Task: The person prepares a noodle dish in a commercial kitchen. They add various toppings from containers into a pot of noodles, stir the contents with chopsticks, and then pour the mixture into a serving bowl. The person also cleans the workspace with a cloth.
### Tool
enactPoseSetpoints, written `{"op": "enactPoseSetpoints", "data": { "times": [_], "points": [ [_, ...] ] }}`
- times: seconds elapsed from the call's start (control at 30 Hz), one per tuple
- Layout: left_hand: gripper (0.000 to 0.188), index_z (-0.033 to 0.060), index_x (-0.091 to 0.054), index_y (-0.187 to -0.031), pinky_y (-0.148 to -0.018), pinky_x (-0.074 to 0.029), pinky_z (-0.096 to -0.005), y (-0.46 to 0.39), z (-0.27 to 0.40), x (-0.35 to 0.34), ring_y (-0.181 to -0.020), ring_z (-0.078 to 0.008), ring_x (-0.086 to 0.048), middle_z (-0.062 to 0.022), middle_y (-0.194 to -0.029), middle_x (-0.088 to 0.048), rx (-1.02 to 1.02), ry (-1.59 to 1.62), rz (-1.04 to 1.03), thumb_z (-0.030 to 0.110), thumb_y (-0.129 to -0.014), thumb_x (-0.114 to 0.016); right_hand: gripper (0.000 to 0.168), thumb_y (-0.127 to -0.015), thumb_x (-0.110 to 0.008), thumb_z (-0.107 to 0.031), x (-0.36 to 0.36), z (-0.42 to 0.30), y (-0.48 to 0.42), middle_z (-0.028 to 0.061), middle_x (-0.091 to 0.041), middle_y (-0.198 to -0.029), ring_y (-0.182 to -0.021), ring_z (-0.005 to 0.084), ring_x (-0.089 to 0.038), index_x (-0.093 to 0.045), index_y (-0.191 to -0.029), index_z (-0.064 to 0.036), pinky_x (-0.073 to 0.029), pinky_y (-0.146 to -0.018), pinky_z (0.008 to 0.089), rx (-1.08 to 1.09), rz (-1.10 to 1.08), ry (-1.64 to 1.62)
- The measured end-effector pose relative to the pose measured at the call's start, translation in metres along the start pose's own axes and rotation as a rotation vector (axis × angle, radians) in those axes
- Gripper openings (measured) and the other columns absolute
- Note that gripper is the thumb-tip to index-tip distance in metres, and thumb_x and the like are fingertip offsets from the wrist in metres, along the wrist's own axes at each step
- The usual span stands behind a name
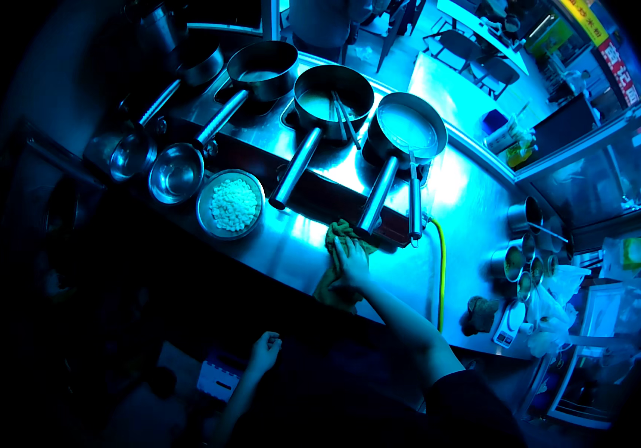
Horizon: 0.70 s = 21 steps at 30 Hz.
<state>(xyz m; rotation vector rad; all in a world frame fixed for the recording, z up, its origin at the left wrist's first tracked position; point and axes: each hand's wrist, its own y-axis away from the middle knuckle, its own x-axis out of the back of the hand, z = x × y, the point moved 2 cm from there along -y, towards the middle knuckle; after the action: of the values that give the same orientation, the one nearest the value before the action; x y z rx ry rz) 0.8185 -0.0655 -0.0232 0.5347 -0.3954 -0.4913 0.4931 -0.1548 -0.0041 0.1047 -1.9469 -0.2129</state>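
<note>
My right hand (351, 264) lies palm down on a dark greenish cloth (336, 297), fingers stretched over its bunched upper part. The cloth rests on the steel counter (292, 263) and reaches its front edge. Just beyond my fingertips is the handle end of a saucepan (407, 126) with pale liquid and a wire-handled utensil (414, 207) in it. My left hand (265, 351) hangs below the counter edge, fingers curled, with nothing visible in it. Left of the cloth stands a metal bowl (257, 224) of small white pieces (234, 205).
Another saucepan (320, 126) holds chopsticks; more pans (264, 70) stand further left on the stove. A steel bowl (176, 173) sits near the counter's edge. A yellow hose (442, 274) crosses the counter. To the right are metal containers (508, 263) and a kitchen scale (509, 323).
</note>
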Motion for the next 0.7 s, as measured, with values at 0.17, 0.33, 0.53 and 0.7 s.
{"op": "enactPoseSetpoints", "data": {
  "times": [0.17,0.33,0.53,0.7],
  "points": [
    [0.021,0.0015,-0.051,-0.098,-0.060,-0.047,-0.0258,0.022,-0.038,0.019,-0.069,-0.0139,-0.058,-0.0077,-0.078,-0.058,0.064,0.031,0.083,0.013,-0.080,-0.054,0.119,-0.035,-0.080,-0.037,0.005,-0.030,-0.055,0.0140,-0.033,-0.126,-0.117,0.0338,-0.030,-0.018,-0.133,-0.010,-0.027,-0.096,0.0446,0.331,-0.035,-0.081],
    [0.023,0.0005,-0.049,-0.100,-0.062,-0.048,-0.0266,0.024,-0.033,0.019,-0.073,-0.0162,-0.059,-0.0108,-0.084,-0.057,0.180,0.006,0.055,0.011,-0.080,-0.053,0.077,-0.054,-0.068,-0.020,-0.045,-0.036,-0.106,0.0097,-0.040,-0.117,-0.116,0.0299,-0.033,-0.037,-0.124,-0.018,-0.028,-0.095,0.0414,0.654,0.023,0.023],
    [0.022,0.0006,-0.049,-0.100,-0.062,-0.048,-0.0270,0.025,0.010,0.003,-0.072,-0.0156,-0.059,-0.0105,-0.084,-0.057,0.172,-0.155,-0.012,0.010,-0.081,-0.052,0.041,-0.066,-0.058,-0.015,-0.045,-0.064,-0.091,0.0059,-0.042,-0.116,-0.116,0.0272,-0.034,-0.052,-0.106,-0.020,-0.034,-0.090,0.0411,0.872,-0.174,0.043],
    [0.022,0.0013,-0.050,-0.100,-0.063,-0.048,-0.0277,0.024,0.030,-0.022,-0.073,-0.0157,-0.058,-0.0095,-0.084,-0.058,0.088,-0.147,0.030,0.012,-0.081,-0.053,0.028,-0.077,-0.047,-0.019,-0.050,-0.023,-0.035,0.0019,-0.043,-0.117,-0.112,0.0251,-0.037,-0.055,-0.103,-0.026,-0.040,-0.082,0.0424,0.831,-0.326,0.164]
  ]
}}
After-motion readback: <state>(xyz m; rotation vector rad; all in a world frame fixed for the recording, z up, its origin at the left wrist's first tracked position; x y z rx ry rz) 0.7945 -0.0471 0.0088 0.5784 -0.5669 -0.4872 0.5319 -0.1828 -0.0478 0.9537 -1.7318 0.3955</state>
